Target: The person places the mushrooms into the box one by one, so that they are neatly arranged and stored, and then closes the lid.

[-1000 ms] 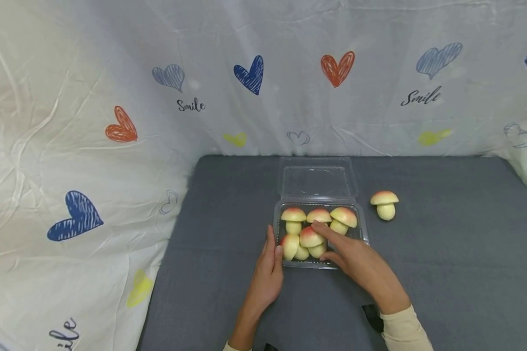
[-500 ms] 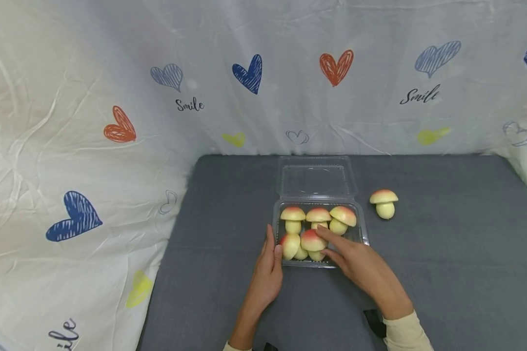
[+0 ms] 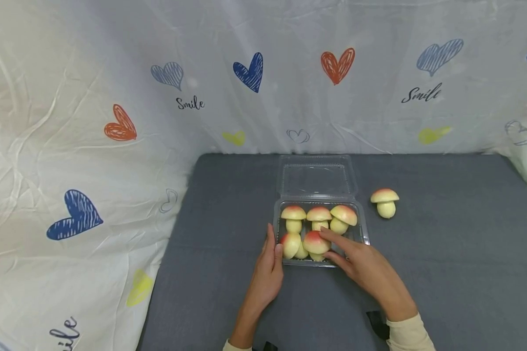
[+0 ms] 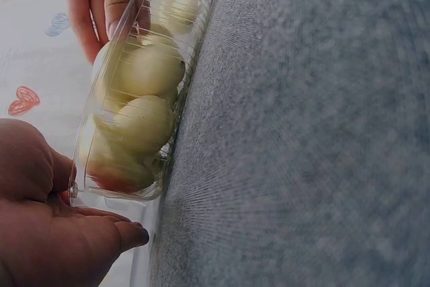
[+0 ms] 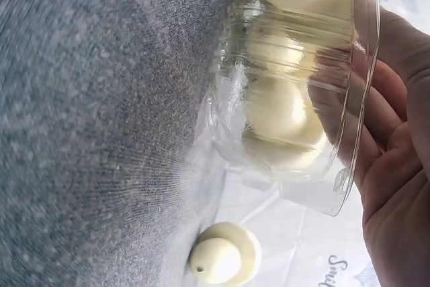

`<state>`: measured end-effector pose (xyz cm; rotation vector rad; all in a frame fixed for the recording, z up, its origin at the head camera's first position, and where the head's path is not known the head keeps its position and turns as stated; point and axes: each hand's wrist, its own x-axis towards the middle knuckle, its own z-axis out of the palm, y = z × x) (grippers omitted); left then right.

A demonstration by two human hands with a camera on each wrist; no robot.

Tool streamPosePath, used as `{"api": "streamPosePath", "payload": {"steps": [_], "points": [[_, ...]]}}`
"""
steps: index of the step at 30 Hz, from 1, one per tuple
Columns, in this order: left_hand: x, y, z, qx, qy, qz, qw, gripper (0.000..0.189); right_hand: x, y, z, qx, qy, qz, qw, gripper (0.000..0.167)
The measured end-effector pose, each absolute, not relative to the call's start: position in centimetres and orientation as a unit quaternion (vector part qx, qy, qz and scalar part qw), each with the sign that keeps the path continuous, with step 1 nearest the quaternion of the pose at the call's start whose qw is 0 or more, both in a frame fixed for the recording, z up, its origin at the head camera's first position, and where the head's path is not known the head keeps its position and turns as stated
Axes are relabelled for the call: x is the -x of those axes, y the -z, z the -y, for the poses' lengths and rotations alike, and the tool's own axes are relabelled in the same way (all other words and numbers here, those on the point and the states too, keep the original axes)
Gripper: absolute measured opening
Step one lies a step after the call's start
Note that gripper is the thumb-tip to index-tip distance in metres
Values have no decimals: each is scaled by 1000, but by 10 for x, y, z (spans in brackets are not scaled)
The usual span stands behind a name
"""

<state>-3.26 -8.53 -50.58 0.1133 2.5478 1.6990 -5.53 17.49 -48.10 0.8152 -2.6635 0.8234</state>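
Observation:
A clear plastic clamshell container (image 3: 366, 239) sits with its lid (image 3: 317, 176) folded back, several toy mushrooms with red-blushed yellow caps inside. My left hand (image 3: 267, 278) holds the container's left side; in the left wrist view the rim's corner lies between thumb and fingers. With thumb and forefinger, my right hand (image 3: 366, 268) pinches the cap of a front-row toy mushroom (image 3: 316, 242). Behind it stand three more, among them a left one (image 3: 293, 217) and a tilted right one (image 3: 343, 219). Through the container wall (image 5: 295, 173), the right wrist view shows pale round stems.
One toy mushroom (image 3: 385, 202) stands outside the container on the grey cloth (image 3: 456, 253), to the right; its stem end (image 5: 215, 260) shows in the right wrist view. A white curtain (image 3: 290, 112) with printed hearts hangs behind and at the left.
My right hand has drawn the pinched toy mushroom a little right and towards me, uncovering the middle back one's stem. My left hand keeps its place on the container.

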Motion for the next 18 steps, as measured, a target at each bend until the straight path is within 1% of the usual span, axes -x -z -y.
{"api": "streamPosePath", "payload": {"steps": [12, 18], "points": [[32, 505, 85, -37, -551, -832, 41, 66, 56, 484, -179, -295, -295, 899, 131, 66], [32, 505, 85, -36, -549, -834, 37, 66, 56, 482, -180, -285, -293, 903, 132, 65]]}}
